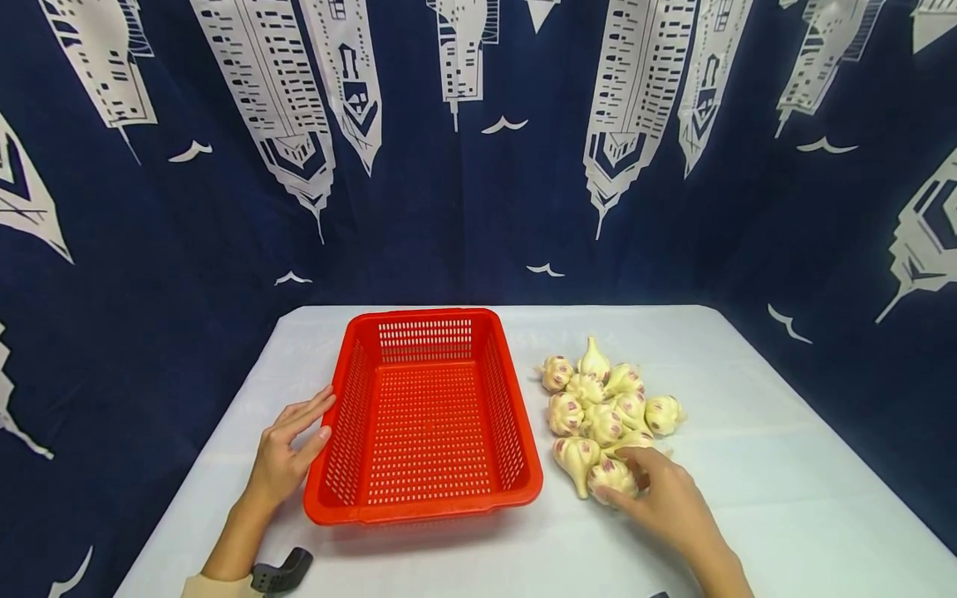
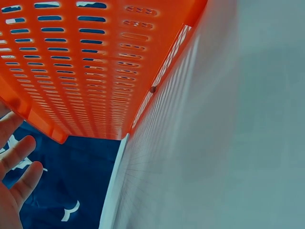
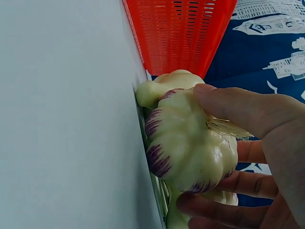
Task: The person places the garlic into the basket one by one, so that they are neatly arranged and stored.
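Observation:
A red plastic basket [image 1: 429, 432] with slotted walls stands on the white table, nothing inside it. My left hand [image 1: 287, 453] rests against its left rim, fingers fairly straight; in the left wrist view those fingers [image 2: 16, 157] lie beside the basket wall. To the right of the basket is a cluster of garlic bulbs [image 1: 604, 423], pale with purple streaks. At the cluster's near edge my right hand [image 1: 669, 498] grips one garlic bulb [image 3: 190, 143], thumb on one side and fingers curled round the other. Other bulbs are partly hidden behind it.
The white table [image 1: 763, 465] carries the basket and the garlic. A dark blue cloth [image 1: 463, 216] printed with white buildings hangs behind and around it. A black band [image 1: 282, 571] is on the left wrist.

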`<state>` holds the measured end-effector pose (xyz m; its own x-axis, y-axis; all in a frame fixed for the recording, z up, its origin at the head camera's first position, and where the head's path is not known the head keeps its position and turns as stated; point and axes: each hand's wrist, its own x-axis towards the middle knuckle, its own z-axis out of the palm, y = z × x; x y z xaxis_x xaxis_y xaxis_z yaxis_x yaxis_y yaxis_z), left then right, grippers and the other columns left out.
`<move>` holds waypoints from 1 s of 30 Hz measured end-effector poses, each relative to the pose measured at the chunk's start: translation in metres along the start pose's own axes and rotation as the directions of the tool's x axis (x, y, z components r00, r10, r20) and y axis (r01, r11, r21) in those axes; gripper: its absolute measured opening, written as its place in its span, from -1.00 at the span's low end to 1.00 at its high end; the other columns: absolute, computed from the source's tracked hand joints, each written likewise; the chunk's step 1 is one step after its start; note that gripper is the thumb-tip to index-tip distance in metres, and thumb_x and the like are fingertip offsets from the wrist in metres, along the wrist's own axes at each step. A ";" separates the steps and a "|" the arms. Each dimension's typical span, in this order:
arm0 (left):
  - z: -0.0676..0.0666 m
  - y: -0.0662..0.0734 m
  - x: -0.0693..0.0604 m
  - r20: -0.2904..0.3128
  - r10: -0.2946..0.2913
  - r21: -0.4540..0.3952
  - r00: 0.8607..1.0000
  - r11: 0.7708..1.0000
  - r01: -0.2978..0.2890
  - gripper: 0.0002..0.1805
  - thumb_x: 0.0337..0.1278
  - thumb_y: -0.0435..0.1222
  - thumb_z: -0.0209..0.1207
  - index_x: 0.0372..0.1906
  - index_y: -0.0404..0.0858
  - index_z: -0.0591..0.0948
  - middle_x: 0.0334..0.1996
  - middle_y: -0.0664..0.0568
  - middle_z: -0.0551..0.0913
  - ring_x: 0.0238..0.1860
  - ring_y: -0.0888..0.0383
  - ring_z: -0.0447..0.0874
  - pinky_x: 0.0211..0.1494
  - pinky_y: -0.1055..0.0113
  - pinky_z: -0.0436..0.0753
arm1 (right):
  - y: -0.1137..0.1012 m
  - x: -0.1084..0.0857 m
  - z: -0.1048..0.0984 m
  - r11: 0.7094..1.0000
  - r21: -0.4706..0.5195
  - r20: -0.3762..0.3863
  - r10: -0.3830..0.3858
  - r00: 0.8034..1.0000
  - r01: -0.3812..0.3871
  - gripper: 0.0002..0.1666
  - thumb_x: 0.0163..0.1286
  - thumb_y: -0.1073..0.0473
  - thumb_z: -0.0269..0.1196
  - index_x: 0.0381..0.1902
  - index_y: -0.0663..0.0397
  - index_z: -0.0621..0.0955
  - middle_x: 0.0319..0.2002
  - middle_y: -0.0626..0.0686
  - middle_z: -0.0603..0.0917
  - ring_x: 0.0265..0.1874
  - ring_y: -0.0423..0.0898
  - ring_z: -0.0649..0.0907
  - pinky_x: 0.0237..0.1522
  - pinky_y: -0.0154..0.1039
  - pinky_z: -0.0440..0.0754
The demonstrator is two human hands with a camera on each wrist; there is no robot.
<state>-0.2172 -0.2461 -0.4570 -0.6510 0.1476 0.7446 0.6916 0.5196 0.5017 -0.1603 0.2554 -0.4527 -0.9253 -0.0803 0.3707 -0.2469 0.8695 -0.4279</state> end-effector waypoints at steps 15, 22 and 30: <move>0.000 -0.001 -0.002 -0.002 -0.013 -0.028 1.000 1.000 0.013 -0.50 0.01 -0.51 0.22 0.16 -0.41 0.61 0.21 -0.24 0.56 0.10 0.29 0.49 0.20 0.54 0.37 | 0.003 -0.003 0.000 0.998 0.013 0.071 -0.067 0.995 0.066 -0.30 -0.12 -0.02 0.63 -0.04 0.18 0.66 -0.25 -0.05 0.64 -0.37 -0.19 0.50 -0.36 -0.21 0.53; 0.001 -0.002 0.001 -0.026 0.009 -0.022 1.000 1.000 -0.009 -0.51 0.01 -0.51 0.22 0.15 -0.42 0.61 0.20 -0.25 0.57 0.11 0.29 0.50 0.19 0.55 0.38 | 0.001 0.001 -0.004 0.998 0.019 0.063 -0.064 0.996 0.063 -0.31 -0.08 -0.02 0.61 -0.03 0.20 0.64 -0.13 0.07 0.68 -0.32 -0.13 0.57 -0.30 -0.14 0.59; 0.000 -0.001 -0.001 -0.008 -0.008 -0.015 1.000 1.000 0.008 -0.51 0.03 -0.52 0.21 0.16 -0.43 0.61 0.21 -0.24 0.56 0.09 0.33 0.49 0.13 0.59 0.40 | -0.002 -0.005 -0.012 0.998 0.056 0.083 -0.031 0.996 0.027 -0.31 -0.04 -0.02 0.60 0.00 0.18 0.62 -0.11 0.11 0.71 -0.31 -0.03 0.67 -0.33 -0.11 0.63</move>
<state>-0.2171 -0.2466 -0.4588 -0.6542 0.1367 0.7439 0.6910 0.5081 0.5142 -0.1516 0.2602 -0.4437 -0.9377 -0.1477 0.3144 -0.2874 0.8383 -0.4633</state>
